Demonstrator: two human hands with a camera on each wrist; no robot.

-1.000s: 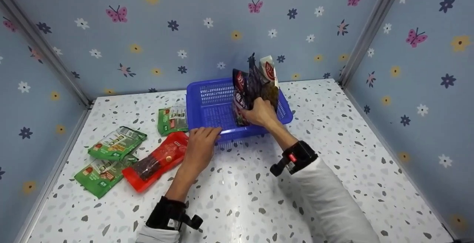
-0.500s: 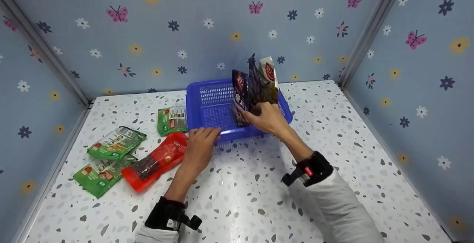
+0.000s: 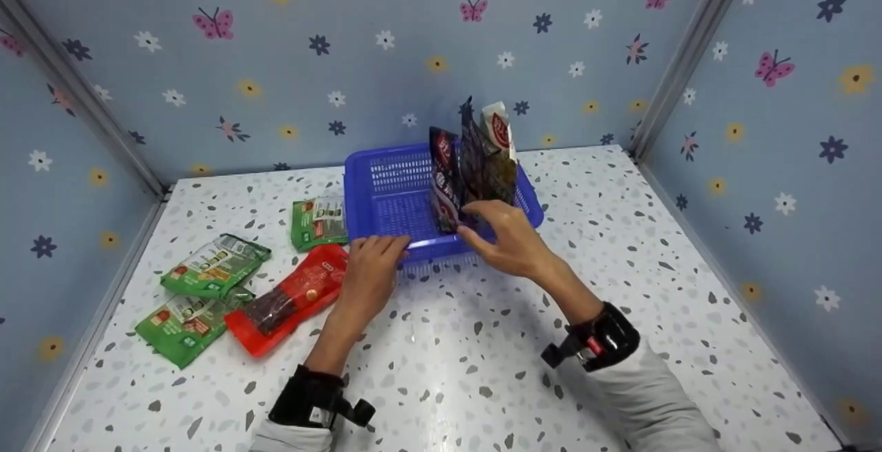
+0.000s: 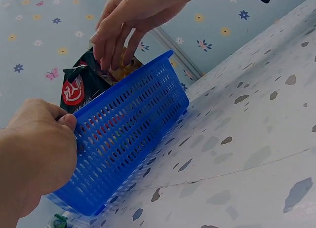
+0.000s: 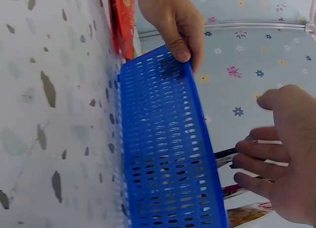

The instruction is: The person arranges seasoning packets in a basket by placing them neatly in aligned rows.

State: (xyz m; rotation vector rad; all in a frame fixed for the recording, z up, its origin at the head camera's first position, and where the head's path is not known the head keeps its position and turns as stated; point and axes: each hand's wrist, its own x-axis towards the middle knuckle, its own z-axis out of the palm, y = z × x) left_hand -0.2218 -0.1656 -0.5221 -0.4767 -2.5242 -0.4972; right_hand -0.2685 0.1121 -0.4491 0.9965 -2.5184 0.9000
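Observation:
A blue plastic basket [image 3: 386,205] stands against the back wall. My left hand [image 3: 372,266] grips its near rim at the left corner; in the right wrist view the thumb lies outside the wall. Upright in the basket's right part are a dark snack packet [image 3: 444,176], a second dark packet [image 3: 472,156] and a pale-topped packet [image 3: 499,135]. My right hand [image 3: 510,238] hovers over the near rim close to these packets, holding nothing. In the right wrist view its fingers [image 5: 261,151] are spread and loosely bent, with the thumb apart.
Left of the basket lie a red packet [image 3: 296,297], a green packet [image 3: 217,264] overlapping another green packet [image 3: 182,331], and a third green packet [image 3: 318,223] against the basket's side. Flower-patterned walls [image 3: 413,59] enclose the speckled table [image 3: 441,355].
My right hand has let go of the packets and drawn back toward the near right, its fingers opening. The packets stay upright. My left hand keeps its place on the rim.

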